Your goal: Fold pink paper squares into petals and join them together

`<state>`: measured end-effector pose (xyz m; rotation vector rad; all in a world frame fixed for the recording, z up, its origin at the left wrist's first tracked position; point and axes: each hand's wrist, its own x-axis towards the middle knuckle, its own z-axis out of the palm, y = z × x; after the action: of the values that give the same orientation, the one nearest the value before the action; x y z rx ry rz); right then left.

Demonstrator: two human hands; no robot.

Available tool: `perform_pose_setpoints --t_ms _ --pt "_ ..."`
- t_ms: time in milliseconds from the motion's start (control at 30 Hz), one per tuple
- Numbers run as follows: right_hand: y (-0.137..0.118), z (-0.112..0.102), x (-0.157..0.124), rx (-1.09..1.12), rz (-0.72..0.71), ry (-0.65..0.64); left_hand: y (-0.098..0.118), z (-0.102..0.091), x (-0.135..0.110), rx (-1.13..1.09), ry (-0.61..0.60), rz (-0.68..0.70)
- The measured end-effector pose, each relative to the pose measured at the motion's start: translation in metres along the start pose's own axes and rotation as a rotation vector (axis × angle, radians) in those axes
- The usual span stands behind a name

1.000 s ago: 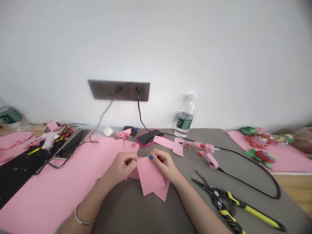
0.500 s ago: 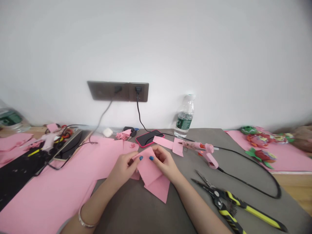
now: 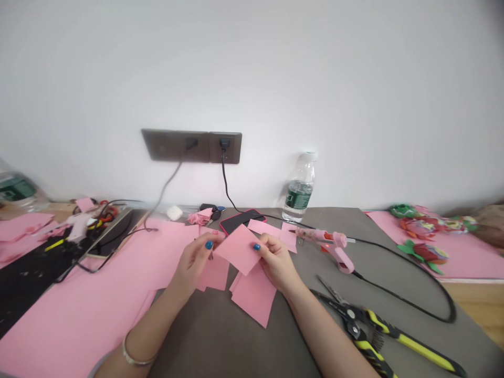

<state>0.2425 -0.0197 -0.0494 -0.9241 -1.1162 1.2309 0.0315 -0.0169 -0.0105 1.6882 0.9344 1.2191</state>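
Note:
A square of pink paper (image 3: 239,248) is pinched at its right corner between the thumb and fingers of my right hand (image 3: 277,260). My left hand (image 3: 196,258) is just beside the paper's left corner, thumb and fingers apart, and it seems to hold nothing. Below the held square, more pink paper squares (image 3: 255,299) lie overlapping on the grey table. Another pink piece (image 3: 216,274) lies under and beside my left hand. A phone with a pink edge (image 3: 232,223) lies behind, partly hidden by the paper.
Right of my hands lie a pink glue gun (image 3: 328,241) with a black cord and yellow-black pliers (image 3: 354,317). A water bottle (image 3: 299,189) stands by the wall. Large pink sheets (image 3: 98,299) cover the left side. Paper flowers (image 3: 425,252) lie far right.
My left hand has let go of the paper and moved slightly left. The held square has turned, with a corner now pointing toward me, and stays in my right hand.

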Motion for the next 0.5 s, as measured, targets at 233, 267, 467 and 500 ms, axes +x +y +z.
perform_pose_setpoints --t_ms 233,267,467,500 --pt "-0.009 0.002 -0.006 -0.073 0.058 -0.21 0.003 0.001 0.0 -0.158 -0.234 0.093" --pt "-0.011 0.002 -0.007 -0.088 0.062 -0.236 0.004 0.001 -0.002 -0.149 -0.275 0.103" --pt "-0.02 0.006 -0.009 -0.214 0.039 -0.281 0.006 0.002 -0.005 -0.139 -0.309 0.053" --pt "-0.02 0.006 -0.009 -0.206 0.033 -0.264 0.006 0.002 -0.005 -0.138 -0.276 0.044"
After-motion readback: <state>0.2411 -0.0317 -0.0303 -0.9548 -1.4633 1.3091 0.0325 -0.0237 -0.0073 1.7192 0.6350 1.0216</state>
